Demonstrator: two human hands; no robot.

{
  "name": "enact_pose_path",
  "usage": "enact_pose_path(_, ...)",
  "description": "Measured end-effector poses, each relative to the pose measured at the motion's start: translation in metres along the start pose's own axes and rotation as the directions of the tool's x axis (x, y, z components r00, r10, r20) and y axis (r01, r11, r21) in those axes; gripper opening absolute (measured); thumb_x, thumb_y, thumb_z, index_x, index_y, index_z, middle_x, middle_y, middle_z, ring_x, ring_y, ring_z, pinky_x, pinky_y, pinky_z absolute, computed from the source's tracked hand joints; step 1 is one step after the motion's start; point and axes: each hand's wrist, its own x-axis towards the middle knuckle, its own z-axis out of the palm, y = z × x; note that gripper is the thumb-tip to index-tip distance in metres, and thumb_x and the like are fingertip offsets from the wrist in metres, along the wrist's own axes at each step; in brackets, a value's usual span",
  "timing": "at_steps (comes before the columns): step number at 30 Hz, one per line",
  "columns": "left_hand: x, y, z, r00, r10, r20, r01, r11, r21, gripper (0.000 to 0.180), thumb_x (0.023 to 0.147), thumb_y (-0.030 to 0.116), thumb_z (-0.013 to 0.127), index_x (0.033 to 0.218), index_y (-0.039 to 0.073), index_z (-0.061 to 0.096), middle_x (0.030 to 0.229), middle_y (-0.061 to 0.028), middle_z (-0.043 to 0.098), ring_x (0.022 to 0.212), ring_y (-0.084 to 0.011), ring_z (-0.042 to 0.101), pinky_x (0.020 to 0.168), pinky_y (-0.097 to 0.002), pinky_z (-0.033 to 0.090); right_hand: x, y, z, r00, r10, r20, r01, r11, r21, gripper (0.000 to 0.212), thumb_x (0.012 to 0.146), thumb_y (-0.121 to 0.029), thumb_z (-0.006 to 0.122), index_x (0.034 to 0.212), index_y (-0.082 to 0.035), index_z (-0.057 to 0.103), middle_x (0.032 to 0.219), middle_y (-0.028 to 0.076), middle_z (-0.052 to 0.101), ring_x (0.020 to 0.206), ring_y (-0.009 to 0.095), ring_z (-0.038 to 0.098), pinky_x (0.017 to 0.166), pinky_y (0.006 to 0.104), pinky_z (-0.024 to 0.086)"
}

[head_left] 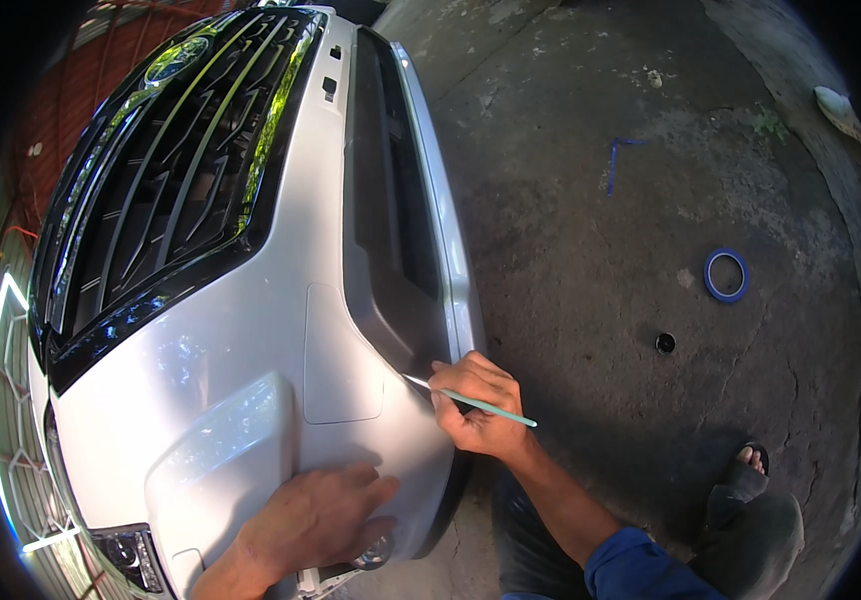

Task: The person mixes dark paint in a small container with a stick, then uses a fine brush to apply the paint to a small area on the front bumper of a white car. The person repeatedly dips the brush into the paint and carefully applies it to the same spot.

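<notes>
Your left hand (321, 515), blurred, is nearest the camera: fingers loosely spread, released, over the white bumper (211, 345); you cannot tell from this view whether it touches. Your right hand (486, 383) pinches a slim brush-like tool (507, 413) with a pale green handle, its tip at the border between the bumper and the dark trim insert (387, 310). Farther up, you have the slatted dark grille (151, 215) bearing an oval emblem (177, 62); any lettering on it is too small to tell. To your right, on the concrete floor (571, 250), lie a blue tape roll (743, 277), a small dark round container (666, 343) and a blue angled strip (612, 165).
</notes>
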Motion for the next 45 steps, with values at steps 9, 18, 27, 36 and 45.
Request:
enact_pose_path(9, 0.0, 0.0008, -0.0008, 1.0, -0.006, 0.01, 0.006, 1.0, -0.003, 0.037, 0.1, 0.033, 0.072, 0.127, 0.008, 0.068, 0.12, -0.0164, 0.073, 0.099, -0.0396, 0.075, 0.087, -0.0478, 0.061, 0.0003, -0.0004, -0.0009, 1.0, -0.002, 0.009, 0.002, 1.0, 0.003, 0.012, 0.08, 0.005, 0.071, 0.092, 0.003, 0.072, 0.086, 0.012, 0.076, 0.072, 0.024, 0.071, 0.07, 0.0334, 0.057)
enact_pose_path(18, 0.0004, 0.0003, -0.0015, 0.999, -0.014, 0.031, 0.015, 1.0, -0.007, 0.038, 0.1, 0.033, 0.072, 0.127, 0.008, 0.068, 0.121, -0.0162, 0.073, 0.1, -0.0396, 0.075, 0.087, -0.0477, 0.061, 0.0008, -0.0006, -0.0015, 1.0, -0.012, 0.008, 0.012, 1.0, 0.015, 0.012, 0.08, 0.006, 0.07, 0.092, 0.003, 0.072, 0.087, 0.012, 0.076, 0.072, 0.024, 0.071, 0.07, 0.0337, 0.057)
enact_pose_path(27, -0.0001, 0.0005, -0.001, 0.999, -0.021, 0.03, 0.021, 1.0, 0.004, 0.039, 0.1, 0.034, 0.072, 0.129, 0.008, 0.068, 0.121, -0.0161, 0.073, 0.1, -0.0396, 0.075, 0.088, -0.0476, 0.061, 0.0008, -0.0004, -0.0003, 1.0, -0.016, 0.001, 0.016, 1.0, 0.017, 0.012, 0.08, 0.005, 0.07, 0.091, 0.003, 0.073, 0.086, 0.011, 0.075, 0.071, 0.023, 0.07, 0.069, 0.0333, 0.057)
enact_pose_path(36, 0.0, 0.0007, -0.0011, 1.0, -0.017, 0.024, 0.017, 1.0, 0.006, 0.039, 0.1, 0.035, 0.072, 0.129, 0.009, 0.068, 0.121, -0.0158, 0.073, 0.102, -0.0392, 0.074, 0.089, -0.0476, 0.06, 0.0001, -0.0009, -0.0011, 1.0, 0.006, 0.013, -0.006, 1.0, 0.008, 0.011, 0.08, 0.005, 0.07, 0.091, 0.003, 0.073, 0.086, 0.011, 0.075, 0.071, 0.023, 0.07, 0.069, 0.0334, 0.057)
enact_pose_path(45, -0.0003, 0.0014, -0.0024, 0.999, -0.02, 0.027, 0.02, 1.0, 0.0, 0.039, 0.1, 0.035, 0.072, 0.128, 0.009, 0.069, 0.122, -0.0157, 0.073, 0.101, -0.0391, 0.075, 0.089, -0.0474, 0.061, 0.0018, -0.0023, -0.0019, 1.0, 0.003, 0.016, -0.003, 1.0, 0.001, 0.01, 0.08, 0.005, 0.07, 0.09, 0.003, 0.072, 0.085, 0.011, 0.075, 0.07, 0.024, 0.07, 0.069, 0.0332, 0.056)
